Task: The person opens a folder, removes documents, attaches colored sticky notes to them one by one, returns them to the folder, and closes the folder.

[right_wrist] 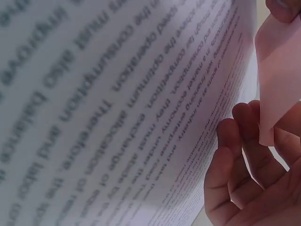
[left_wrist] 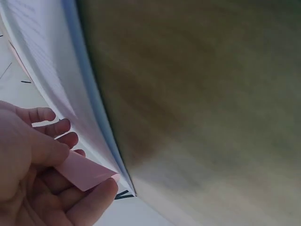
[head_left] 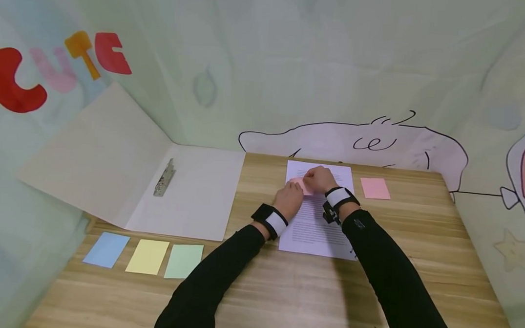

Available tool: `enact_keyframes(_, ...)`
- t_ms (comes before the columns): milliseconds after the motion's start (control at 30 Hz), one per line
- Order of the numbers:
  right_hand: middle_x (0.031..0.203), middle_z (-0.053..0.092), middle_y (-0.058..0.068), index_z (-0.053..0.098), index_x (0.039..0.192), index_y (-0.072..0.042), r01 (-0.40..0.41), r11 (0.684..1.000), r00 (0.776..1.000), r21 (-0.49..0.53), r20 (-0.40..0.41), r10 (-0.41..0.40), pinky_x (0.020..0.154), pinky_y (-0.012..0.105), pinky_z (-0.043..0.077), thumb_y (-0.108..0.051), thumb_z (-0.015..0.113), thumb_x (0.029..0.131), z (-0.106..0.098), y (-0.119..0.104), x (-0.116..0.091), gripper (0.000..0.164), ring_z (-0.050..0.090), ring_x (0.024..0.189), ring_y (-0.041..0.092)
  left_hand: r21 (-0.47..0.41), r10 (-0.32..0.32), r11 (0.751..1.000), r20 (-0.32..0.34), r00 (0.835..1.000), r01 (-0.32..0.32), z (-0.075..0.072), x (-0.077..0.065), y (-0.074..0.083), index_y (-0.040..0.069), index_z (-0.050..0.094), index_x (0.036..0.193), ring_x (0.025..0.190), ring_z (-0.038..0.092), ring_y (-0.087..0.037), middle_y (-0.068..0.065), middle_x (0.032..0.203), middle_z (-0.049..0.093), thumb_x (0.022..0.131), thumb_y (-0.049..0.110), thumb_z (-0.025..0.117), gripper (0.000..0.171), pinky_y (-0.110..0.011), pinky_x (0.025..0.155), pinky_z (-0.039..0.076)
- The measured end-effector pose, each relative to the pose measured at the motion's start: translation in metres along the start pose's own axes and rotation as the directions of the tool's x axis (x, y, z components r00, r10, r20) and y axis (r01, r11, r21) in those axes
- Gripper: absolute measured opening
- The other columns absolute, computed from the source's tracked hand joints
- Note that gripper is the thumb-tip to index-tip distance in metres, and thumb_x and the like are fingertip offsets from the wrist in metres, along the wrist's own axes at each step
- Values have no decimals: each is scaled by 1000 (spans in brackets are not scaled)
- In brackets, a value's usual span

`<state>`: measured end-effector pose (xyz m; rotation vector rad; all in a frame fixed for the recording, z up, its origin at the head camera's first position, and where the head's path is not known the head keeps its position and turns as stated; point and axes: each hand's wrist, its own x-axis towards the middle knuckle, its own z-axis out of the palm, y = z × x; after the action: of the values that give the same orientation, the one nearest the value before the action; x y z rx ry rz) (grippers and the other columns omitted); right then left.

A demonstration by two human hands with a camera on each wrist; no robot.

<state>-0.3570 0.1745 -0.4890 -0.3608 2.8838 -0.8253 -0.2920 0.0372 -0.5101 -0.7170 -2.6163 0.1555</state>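
Both hands hold a pink sticky note (head_left: 306, 188) over the upper part of a printed sheet (head_left: 314, 230). My left hand (head_left: 288, 200) pinches its left side; my right hand (head_left: 321, 180) grips it on the right. In the left wrist view the pink note (left_wrist: 87, 172) looks bent, with fingers on two sides. The right wrist view has the pink note (right_wrist: 282, 70) lifted off the page, its lower edge curled, beside the bent fingers of the right hand (right_wrist: 256, 179). Part of the note is hidden by the fingers.
Right of the sheet lies another pink sticky note (head_left: 375, 188). An opened white folder (head_left: 199, 195) with a metal clip (head_left: 164, 178) lies at the left, its cover leaning on the wall. Blue (head_left: 106, 249), yellow (head_left: 147, 256) and green (head_left: 184, 261) notes lie before it.
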Motion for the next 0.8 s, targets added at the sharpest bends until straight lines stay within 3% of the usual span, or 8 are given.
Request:
enact_keyframes(300, 95, 70, 15, 73, 96, 1, -73, 997, 997, -31, 5, 73, 78, 40, 47, -15, 54, 90, 2, -3, 5, 25, 62, 88, 30, -17, -38, 999, 79, 996, 39, 4, 4, -1, 1, 65, 90, 76, 59, -17, -7, 80, 62, 94, 11, 52, 17, -27, 51, 50)
enact_keyframes(533, 97, 70, 14, 74, 98, -1, -120, 990, 992, -72, 24, 122, 79, 39, 46, -15, 53, 90, 3, -3, 7, 26, 61, 90, 28, -54, -23, 998, 251, 968, 38, 1, 10, 1, 4, 70, 93, 81, 59, -19, -9, 87, 63, 97, 12, 49, 23, -30, 57, 53)
enact_keyframes(667, 96, 70, 13, 74, 97, -1, -146, 986, 989, -83, 12, 147, 77, 37, 47, -16, 56, 91, 5, -4, 7, 24, 60, 86, 25, -59, -23, 998, 245, 969, 38, 4, 9, 1, 6, 72, 89, 80, 59, -19, -9, 86, 63, 94, 11, 51, 22, -30, 55, 53)
enact_keyframes(800, 79, 68, 9, 74, 84, -3, -168, 981, 986, -93, -29, 166, 63, 34, 47, -18, 63, 87, 9, -9, 6, 19, 58, 70, 22, -62, -27, 997, 220, 975, 41, 5, 8, 1, 6, 72, 86, 77, 59, -19, -9, 84, 63, 93, 11, 53, 21, -29, 54, 52)
